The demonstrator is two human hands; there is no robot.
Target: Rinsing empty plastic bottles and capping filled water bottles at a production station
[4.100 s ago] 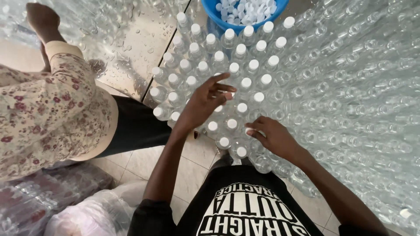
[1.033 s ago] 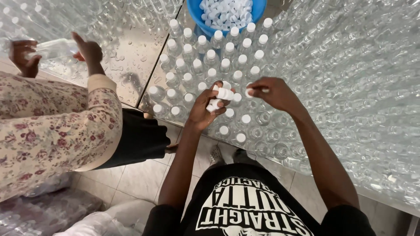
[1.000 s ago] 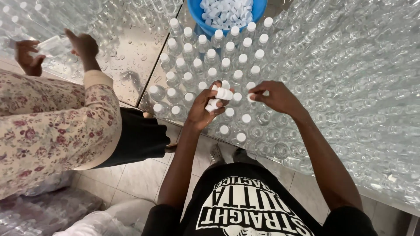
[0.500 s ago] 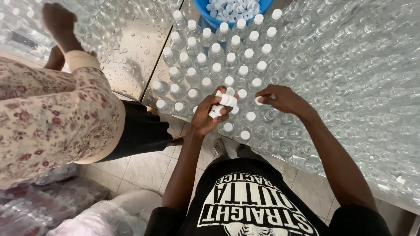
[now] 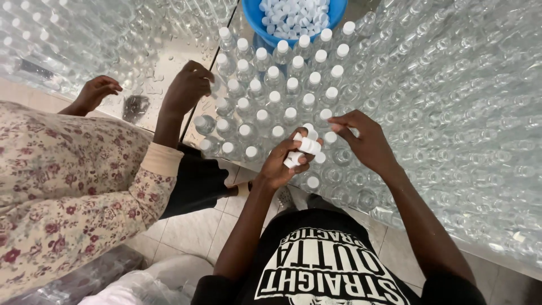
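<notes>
My left hand (image 5: pixel 285 161) is closed around a few white bottle caps (image 5: pixel 305 146), held just above the near rows of bottles. My right hand (image 5: pixel 364 138) hovers beside it over an uncapped clear bottle (image 5: pixel 342 156), fingertips pinched at about the level of the bottle necks; whether a cap sits between them is hidden. Rows of capped clear bottles (image 5: pixel 276 96) run away from my hands toward a blue bowl (image 5: pixel 257 20) full of loose white caps (image 5: pixel 293 14).
Uncapped clear bottles (image 5: pixel 451 113) cover the table to the right. A person in a floral sleeve (image 5: pixel 73 186) stands at my left, one hand (image 5: pixel 189 87) at the bottle rows, the other (image 5: pixel 96 93) over a second table of bottles. Tiled floor (image 5: pixel 192 226) lies below.
My hands stay together over the near bottle rows, the left still holding caps. The neighbouring person's hands have come down from the far table toward the bottle rows on my left.
</notes>
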